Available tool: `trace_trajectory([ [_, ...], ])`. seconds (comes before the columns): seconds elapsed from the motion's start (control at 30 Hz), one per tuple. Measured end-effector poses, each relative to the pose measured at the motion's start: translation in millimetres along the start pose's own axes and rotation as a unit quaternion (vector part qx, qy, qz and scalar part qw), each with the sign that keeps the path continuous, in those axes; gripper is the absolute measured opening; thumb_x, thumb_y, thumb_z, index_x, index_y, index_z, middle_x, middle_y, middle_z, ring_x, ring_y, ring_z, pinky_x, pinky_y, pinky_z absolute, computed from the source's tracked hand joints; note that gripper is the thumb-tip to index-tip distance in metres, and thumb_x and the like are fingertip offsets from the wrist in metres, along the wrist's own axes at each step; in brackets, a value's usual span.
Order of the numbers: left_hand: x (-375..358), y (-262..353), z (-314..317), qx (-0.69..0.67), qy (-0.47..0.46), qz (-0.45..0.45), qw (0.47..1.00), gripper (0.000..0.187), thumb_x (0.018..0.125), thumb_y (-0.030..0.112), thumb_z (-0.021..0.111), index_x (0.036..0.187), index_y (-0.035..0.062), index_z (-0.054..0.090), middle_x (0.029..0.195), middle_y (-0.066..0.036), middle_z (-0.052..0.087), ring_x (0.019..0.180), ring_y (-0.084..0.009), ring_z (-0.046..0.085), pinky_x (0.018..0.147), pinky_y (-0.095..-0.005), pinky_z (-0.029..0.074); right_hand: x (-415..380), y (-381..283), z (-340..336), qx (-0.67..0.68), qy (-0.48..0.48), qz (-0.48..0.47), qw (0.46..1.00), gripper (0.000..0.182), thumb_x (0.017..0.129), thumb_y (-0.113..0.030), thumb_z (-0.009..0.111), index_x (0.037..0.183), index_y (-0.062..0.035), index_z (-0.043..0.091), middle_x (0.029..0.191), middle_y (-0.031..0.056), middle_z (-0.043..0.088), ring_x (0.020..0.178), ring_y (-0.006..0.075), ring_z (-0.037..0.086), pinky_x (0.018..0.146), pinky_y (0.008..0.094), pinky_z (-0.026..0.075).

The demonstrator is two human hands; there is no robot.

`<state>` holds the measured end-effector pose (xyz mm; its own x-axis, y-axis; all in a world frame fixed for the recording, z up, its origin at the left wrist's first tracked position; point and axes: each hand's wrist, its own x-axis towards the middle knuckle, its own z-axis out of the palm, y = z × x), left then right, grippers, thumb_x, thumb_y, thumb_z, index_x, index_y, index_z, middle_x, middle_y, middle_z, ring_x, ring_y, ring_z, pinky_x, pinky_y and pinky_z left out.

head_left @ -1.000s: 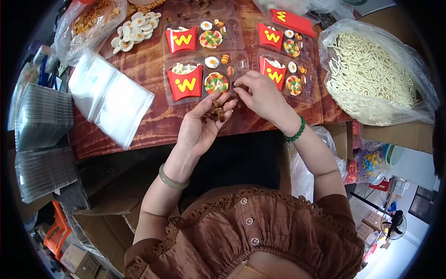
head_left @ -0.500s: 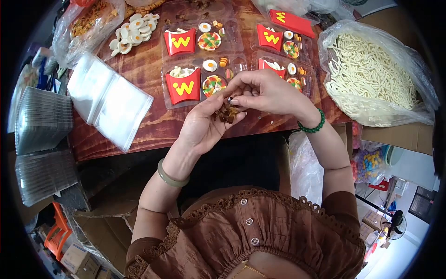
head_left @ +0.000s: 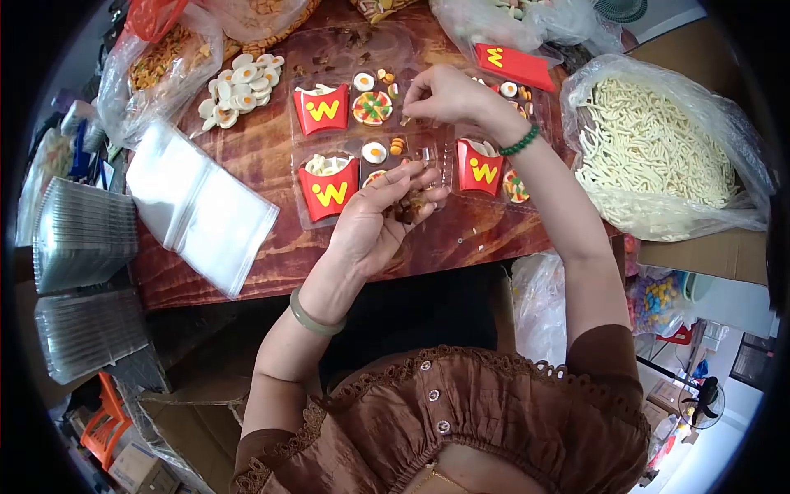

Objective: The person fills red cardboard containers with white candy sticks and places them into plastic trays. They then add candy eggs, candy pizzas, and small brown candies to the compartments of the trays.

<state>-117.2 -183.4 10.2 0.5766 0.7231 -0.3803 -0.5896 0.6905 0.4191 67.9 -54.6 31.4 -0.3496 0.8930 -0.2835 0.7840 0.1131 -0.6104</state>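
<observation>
My left hand is cupped palm up around several small translucent brown gummy pieces, over the front of a clear plastic tray. Up and to the right, my right hand has thumb and fingers pinched on a small brownish piece, partly hidden, above the gap between the trays. The trays hold red cartons of pale stick candies with a yellow mark, pizza-like gummies, fried-egg gummies and small burger-like gummies. My right forearm and hand cover part of the right tray.
A pile of egg gummies and clear bags lie at left, beside stacked clear trays. A large bag of pale sticks stands at right. A flat red carton and loose brown pieces are at the back.
My right hand has left my left palm, moving up and away over the trays with a small piece. My left hand stays cupped, its fingers now more uncovered. The view has shifted slightly.
</observation>
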Motion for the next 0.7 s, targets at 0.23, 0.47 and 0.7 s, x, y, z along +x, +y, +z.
trace_trajectory([
  [0.23, 4.7, 6.2, -6.7, -0.024, 0.012, -0.002, 1.000, 0.035, 0.095, 0.012, 0.044, 0.127, -0.0032, 0.041, 0.122, -0.017, 0.054, 0.108, -0.0276, 0.058, 0.087, -0.0318, 0.050, 12.4, 6.4, 17.9, -0.078, 0.116, -0.069, 0.988, 0.024, 0.075, -0.019, 0.072, 0.087, 0.0006, 0.067, 0.074, 0.0096, 0.067, 0.063, 0.0157, 0.063, 0.056, 0.0292, 0.049],
  [0.47, 15.6, 10.5, -7.4, -0.100, 0.007, 0.003, 0.995, 0.036, 0.097, 0.015, 0.044, 0.127, -0.0027, 0.040, 0.122, -0.018, 0.052, 0.113, -0.0311, 0.053, 0.089, -0.0335, 0.050, 1.3, 24.5, 33.2, -0.044, 0.154, -0.126, 0.979, 0.019, 0.080, -0.015, 0.067, 0.086, 0.0022, 0.066, 0.076, 0.0128, 0.067, 0.069, 0.0218, 0.065, 0.063, 0.0312, 0.051],
  [0.7, 18.5, 13.2, -9.1, -0.109, 0.021, 0.021, 0.994, 0.035, 0.096, 0.014, 0.044, 0.127, -0.0032, 0.040, 0.122, -0.019, 0.052, 0.111, -0.0313, 0.055, 0.087, -0.0337, 0.052, -2.0, 26.3, 40.8, -0.057, 0.187, -0.139, 0.971, 0.017, 0.078, -0.016, 0.066, 0.088, -0.0019, 0.065, 0.081, 0.0136, 0.064, 0.077, 0.0309, 0.062, 0.070, 0.0379, 0.050],
])
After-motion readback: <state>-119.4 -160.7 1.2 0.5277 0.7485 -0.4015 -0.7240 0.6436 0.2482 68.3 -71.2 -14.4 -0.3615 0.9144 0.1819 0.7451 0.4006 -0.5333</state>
